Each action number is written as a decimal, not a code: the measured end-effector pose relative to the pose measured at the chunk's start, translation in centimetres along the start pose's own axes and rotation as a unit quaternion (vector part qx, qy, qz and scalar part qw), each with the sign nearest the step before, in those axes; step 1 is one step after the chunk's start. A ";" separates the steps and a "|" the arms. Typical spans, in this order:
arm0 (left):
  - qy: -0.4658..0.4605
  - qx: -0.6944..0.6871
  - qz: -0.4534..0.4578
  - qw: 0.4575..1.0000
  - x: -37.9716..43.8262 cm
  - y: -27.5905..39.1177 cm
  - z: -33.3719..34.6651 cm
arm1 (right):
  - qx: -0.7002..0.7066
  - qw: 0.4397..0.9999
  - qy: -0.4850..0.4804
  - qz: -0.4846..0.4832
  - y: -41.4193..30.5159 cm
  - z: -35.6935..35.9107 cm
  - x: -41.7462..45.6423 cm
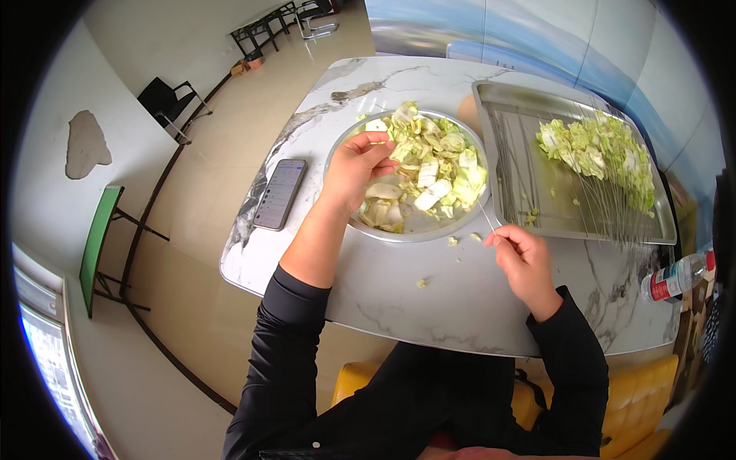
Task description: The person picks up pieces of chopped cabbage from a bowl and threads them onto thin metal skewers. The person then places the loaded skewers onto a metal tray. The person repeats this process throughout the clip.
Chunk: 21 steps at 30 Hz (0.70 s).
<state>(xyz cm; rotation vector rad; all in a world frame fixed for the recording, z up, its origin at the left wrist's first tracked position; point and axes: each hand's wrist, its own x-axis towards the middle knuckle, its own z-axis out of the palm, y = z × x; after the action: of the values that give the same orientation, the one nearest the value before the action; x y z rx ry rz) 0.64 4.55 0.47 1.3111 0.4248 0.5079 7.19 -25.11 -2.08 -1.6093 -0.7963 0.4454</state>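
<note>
A round metal bowl (402, 234) of cut cabbage pieces (428, 172) stands on the table before me. My left hand (362, 167) hovers over the bowl's left side, thumb and fingers drawn close together beside some leaves; whether a piece is between them is unclear. Between the fingers of my right hand (520, 261), right of the bowl, is a thin metal skewer (487, 216). The skewer slants up and left to a pale green cabbage leaf (469, 183) at the bowl's right edge. How far the skewer's tip goes into that leaf is hidden.
A metal tray (552, 221) to the right carries bare skewers (509, 155) and cabbage-loaded skewers (604, 152). A smartphone (280, 194) lies left of the bowl. Small scraps (422, 283) dot the marble-patterned table (402, 313). A plastic bottle (675, 279) lies at the right edge.
</note>
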 end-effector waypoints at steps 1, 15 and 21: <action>-0.007 -0.006 0.001 1.000 -0.1 0.0 0.0 | -0.007 1.000 -0.012 -0.001 0.1 0.0 0.0; -0.067 -0.098 0.039 0.992 -0.3 -0.3 0.8 | -0.014 0.999 -0.035 0.003 0.1 0.2 0.0; -0.026 -0.129 0.013 0.991 -0.3 -0.4 1.1 | -0.024 0.999 -0.029 -0.014 -0.2 0.3 -0.2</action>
<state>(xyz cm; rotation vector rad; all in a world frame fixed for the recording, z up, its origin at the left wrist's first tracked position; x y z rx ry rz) 1.01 3.41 0.35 1.0780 0.2890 0.5308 6.80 -25.08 -1.94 -1.6333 -0.8774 0.4570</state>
